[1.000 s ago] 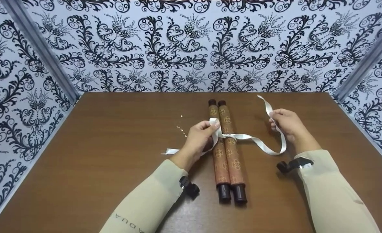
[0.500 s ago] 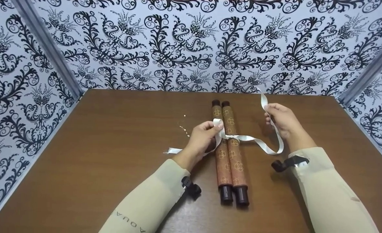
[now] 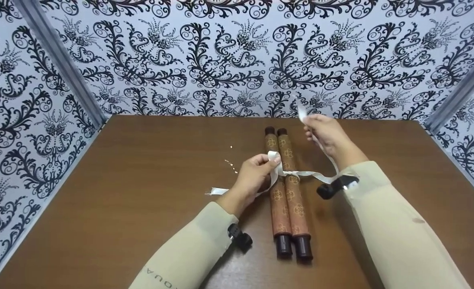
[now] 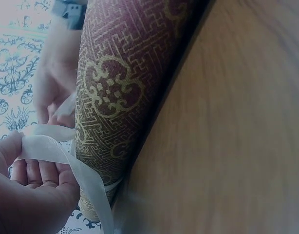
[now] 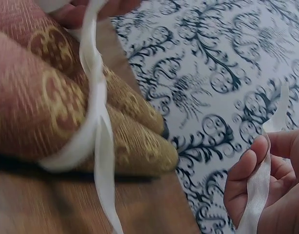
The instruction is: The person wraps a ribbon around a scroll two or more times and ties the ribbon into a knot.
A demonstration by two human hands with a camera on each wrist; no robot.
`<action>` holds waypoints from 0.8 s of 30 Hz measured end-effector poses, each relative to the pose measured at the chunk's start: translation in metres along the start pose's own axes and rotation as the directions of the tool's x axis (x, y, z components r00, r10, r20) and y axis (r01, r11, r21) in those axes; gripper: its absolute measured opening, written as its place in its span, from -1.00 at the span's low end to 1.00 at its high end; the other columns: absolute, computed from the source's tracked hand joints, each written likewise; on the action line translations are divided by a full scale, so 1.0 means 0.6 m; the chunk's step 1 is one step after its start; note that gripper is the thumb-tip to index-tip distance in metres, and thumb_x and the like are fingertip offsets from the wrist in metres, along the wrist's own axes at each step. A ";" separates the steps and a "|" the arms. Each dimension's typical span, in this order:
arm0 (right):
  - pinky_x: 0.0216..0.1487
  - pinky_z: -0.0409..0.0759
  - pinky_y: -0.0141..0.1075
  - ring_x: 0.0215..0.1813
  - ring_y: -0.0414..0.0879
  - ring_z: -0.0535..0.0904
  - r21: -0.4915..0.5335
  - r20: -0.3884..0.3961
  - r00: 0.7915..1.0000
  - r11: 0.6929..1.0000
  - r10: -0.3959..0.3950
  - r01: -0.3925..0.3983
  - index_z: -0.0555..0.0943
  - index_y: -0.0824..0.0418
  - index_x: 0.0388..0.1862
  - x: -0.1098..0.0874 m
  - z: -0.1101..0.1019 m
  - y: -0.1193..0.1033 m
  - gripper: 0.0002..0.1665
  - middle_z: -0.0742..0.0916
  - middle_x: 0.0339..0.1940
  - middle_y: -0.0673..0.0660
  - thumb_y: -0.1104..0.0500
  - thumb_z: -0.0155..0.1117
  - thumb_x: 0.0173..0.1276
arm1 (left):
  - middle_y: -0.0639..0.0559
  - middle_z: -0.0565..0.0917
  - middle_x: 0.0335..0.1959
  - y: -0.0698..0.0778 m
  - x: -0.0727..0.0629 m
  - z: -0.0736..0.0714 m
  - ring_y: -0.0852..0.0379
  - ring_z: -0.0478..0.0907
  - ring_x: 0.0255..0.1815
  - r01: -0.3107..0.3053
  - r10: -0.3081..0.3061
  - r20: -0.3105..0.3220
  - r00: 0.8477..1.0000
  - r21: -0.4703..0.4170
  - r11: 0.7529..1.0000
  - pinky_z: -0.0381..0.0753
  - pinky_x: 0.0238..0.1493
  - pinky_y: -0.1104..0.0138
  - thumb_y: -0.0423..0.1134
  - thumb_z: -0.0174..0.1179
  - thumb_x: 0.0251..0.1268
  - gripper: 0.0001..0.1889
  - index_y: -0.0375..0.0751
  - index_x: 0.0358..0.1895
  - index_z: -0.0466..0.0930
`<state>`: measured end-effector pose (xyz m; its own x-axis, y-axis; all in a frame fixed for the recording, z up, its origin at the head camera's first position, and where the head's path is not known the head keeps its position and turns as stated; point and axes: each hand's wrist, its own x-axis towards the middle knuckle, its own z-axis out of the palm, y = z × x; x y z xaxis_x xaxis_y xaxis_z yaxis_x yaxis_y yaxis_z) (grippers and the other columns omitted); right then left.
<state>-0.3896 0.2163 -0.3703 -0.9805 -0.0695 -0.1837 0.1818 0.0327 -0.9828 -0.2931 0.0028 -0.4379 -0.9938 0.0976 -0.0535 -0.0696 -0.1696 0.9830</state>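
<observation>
My left grip [image 3: 251, 174] is clamped by thumb and fingers on a bent loop of glossy white fabric ribbon [image 3: 308, 174], just above the left of two long cylindrical rolls. My right grip [image 3: 327, 130], farther off and to the right of the rolls, pinches the other tail of that ribbon, and its free end sticks up past my fingertips. The left roll [image 3: 280, 208] and the right roll [image 3: 299, 212], both in patterned red-to-gold brocade with dark brown end caps, lie side by side on the brown wood-grain desk [image 3: 160, 160], running from near to far. The ribbon goes round them and is twisted together on top of the right roll; from there it runs right, then up past my right wrist to my right grip. On the left its frayed end lies beyond my left wrist, near some tiny pale flecks [image 3: 231, 163]. My beige sleeves [image 3: 193, 237] each carry a small black wrist camera [image 3: 240, 239], and a white wall with black scrollwork [image 3: 221, 60] stands at the far side
</observation>
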 end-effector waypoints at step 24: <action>-0.12 0.69 -0.35 -0.17 -0.11 0.72 -0.341 0.283 0.958 0.928 -0.050 0.150 0.61 0.32 0.25 0.015 0.149 0.019 -0.62 0.76 -0.09 0.19 0.15 0.19 0.59 | 0.19 0.61 -0.43 0.004 -0.004 -0.003 0.26 0.48 -0.38 -0.001 0.001 0.010 1.000 0.008 1.000 0.45 -0.28 0.42 -0.19 0.36 0.39 -0.85 -0.19 -0.29 0.70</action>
<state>-0.3897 0.1267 -0.3847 -0.9272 -0.3506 -0.1319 -0.0032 0.3595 -0.9331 -0.2913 0.0006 -0.4354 -0.9930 0.1070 -0.0505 -0.0675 -0.1618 0.9845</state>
